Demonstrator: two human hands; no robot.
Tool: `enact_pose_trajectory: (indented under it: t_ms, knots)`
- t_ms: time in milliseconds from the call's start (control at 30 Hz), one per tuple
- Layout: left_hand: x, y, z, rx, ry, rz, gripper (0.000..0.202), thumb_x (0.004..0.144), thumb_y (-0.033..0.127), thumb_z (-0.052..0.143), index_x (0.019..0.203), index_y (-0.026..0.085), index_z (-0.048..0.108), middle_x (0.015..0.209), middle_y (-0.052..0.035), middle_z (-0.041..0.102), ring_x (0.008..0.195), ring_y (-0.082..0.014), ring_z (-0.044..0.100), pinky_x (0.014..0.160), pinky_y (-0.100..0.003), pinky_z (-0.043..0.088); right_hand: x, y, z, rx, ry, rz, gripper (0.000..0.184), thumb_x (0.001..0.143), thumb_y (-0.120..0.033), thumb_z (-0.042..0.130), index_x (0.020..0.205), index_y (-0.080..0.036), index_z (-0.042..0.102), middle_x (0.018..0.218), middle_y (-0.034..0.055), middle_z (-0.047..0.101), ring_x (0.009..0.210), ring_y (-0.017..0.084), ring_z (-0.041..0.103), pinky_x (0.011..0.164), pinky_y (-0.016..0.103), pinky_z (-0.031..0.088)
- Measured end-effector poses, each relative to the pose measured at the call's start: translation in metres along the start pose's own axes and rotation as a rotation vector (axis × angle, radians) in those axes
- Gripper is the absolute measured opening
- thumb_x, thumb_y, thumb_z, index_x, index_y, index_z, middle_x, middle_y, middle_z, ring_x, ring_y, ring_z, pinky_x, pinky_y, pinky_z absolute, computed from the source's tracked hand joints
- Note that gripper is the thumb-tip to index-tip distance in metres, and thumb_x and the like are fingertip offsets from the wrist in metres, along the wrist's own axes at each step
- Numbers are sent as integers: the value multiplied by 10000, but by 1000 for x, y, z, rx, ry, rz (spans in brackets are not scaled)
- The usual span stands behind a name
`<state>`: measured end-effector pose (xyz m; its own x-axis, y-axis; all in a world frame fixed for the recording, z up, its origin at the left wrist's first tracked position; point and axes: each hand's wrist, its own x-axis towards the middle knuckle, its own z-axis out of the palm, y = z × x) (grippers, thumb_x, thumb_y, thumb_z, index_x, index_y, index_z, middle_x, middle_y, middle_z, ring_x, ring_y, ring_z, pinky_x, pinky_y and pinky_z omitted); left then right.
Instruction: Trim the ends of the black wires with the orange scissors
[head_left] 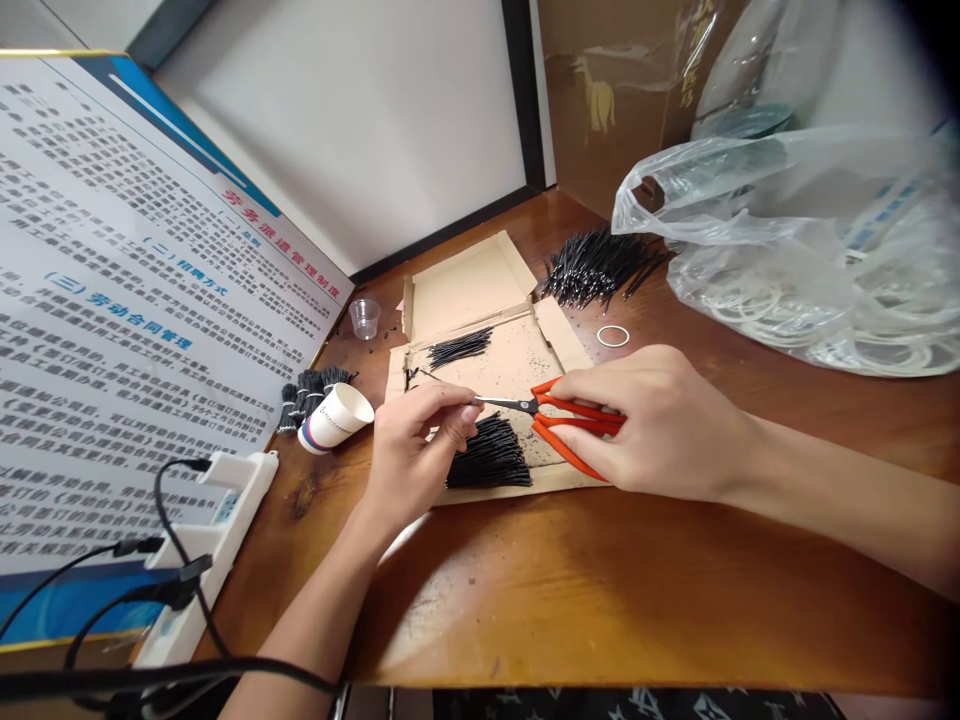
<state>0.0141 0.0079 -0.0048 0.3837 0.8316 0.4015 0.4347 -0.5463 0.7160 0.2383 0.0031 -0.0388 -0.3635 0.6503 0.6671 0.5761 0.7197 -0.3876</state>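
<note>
My right hand [660, 420] is closed around the orange handles of a small pair of pliers [559, 418], whose metal tip points left. My left hand [420, 435] pinches a thin black wire piece [421, 375] by one end, right at the pliers' tip. Both hands hover over a flattened cardboard sheet [517, 362] dusted with black specks. A fanned pile of black wire pieces [487, 455] lies on it just under my left fingers, and a smaller bunch [459, 347] lies farther back.
A tipped paper cup [335, 418] and bundled black wires [307, 392] lie left of the cardboard. Behind are a small clear cup [364, 317], a larger wire heap [596, 265], a rubber band [613, 335], a plastic bag of rings [810, 250]. A power strip [214, 530] sits at left.
</note>
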Motion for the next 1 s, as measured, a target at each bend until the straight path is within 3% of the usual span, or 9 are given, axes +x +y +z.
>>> enact_pose_trajectory:
  t_ms: [500, 833, 1000]
  knots:
    - [-5, -4, -1, -2, -11, -3, 119, 945, 203, 585, 899, 172, 691, 732, -29, 655, 572, -107, 576, 534, -245, 484, 2, -3, 0, 38, 89, -71, 170, 821, -195, 573, 712, -117, 677, 503, -14, 579, 422, 87, 472, 455, 259, 325]
    - [-5, -2, -1, 55, -32, -9, 153, 955, 224, 566, 869, 169, 680, 752, -36, 657, 623, -121, 584, 554, -248, 472, 0, -2, 1, 22, 58, -66, 162, 833, -201, 551, 756, -137, 678, 528, -11, 597, 452, 99, 501, 474, 254, 332]
    - [-3, -1, -1, 92, -27, 9, 136, 951, 225, 570, 887, 177, 680, 809, -48, 666, 671, -135, 606, 545, -243, 469, 0, -3, 0, 21, 27, -54, 182, 828, -188, 545, 679, -155, 644, 527, -17, 597, 430, 89, 466, 466, 248, 325]
